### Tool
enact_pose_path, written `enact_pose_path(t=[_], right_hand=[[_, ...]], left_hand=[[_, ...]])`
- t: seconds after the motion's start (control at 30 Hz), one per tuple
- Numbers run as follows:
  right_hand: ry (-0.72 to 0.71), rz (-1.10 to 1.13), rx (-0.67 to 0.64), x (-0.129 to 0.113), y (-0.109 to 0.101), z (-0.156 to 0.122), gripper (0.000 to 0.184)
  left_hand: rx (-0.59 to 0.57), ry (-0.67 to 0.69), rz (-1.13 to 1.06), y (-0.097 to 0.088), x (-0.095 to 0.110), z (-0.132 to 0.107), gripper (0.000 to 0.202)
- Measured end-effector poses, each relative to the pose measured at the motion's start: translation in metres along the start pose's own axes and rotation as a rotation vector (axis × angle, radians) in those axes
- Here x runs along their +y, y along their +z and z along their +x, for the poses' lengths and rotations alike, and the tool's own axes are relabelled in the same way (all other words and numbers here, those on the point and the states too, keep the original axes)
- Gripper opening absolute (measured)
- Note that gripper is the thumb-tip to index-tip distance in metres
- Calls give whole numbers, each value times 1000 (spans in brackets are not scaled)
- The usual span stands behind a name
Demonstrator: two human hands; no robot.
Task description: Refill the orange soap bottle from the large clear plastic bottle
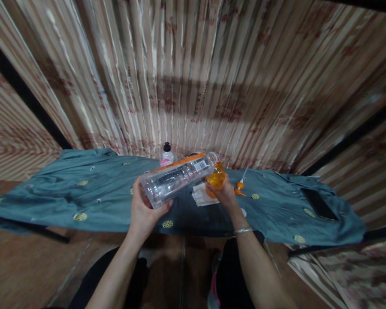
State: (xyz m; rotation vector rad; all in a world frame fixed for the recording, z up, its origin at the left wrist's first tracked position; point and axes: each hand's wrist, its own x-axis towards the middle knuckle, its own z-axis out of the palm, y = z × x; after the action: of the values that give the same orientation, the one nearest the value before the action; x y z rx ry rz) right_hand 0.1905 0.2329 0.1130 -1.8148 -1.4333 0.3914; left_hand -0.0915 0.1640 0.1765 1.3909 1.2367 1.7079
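Observation:
My left hand [144,206] grips the base of a clear plastic bottle [176,177] with an orange strip and a barcode label, tipped so its mouth points right. The mouth meets a small bottle of orange liquid [216,176], which my right hand [223,194] holds from below. A silver bracelet circles my right wrist. Both hands hover over a table covered in teal patterned cloth [99,193]. An orange pump nozzle [240,186] lies on the cloth just right of my right hand.
A small white bottle with a black cap and pink label [167,156] stands behind the clear bottle. White folded tissues [202,195] lie under the hands. A dark phone [319,204] rests at the right end. Striped curtains hang behind; my knees are below the table edge.

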Motion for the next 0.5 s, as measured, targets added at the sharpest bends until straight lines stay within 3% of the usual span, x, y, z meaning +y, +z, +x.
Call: enact_pose_path(t=[0.5], right_hand=[[-33, -29, 21, 4, 2, 1, 77]], left_hand=[[25, 18, -16, 2, 0, 1, 88]])
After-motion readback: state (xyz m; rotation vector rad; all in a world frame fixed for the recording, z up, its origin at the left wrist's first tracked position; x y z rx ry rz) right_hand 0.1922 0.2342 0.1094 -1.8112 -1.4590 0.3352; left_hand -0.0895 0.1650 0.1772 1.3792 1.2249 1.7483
